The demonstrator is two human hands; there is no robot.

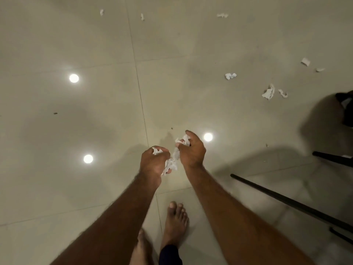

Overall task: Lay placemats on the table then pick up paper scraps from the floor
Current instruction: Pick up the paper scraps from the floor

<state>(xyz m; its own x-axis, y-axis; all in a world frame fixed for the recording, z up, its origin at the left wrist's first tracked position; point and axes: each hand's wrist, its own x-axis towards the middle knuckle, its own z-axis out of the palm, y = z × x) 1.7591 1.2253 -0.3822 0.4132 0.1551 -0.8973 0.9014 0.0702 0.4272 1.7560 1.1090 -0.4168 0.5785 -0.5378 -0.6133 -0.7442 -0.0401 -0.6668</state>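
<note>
Pale, glossy tiled floor [76,121] seen from above, strewn with torn white paper scraps [230,75].

Thin dark grout lines [140,92] cross the tiles, and three round light reflections [74,78] shine at the left and centre. Three small pieces lie well apart along the far side: a far left scrap [101,12], a far middle scrap [142,16] and a far right scrap [222,15]. Toward the right lie a larger crumpled scrap [268,92] with a thin twisted scrap [283,93] just beside it, and a folded scrap [305,61] farther off. Two bare feet [176,220] stand on the tiles at the near edge. A few dark specks [55,113] dot the surface.
</note>
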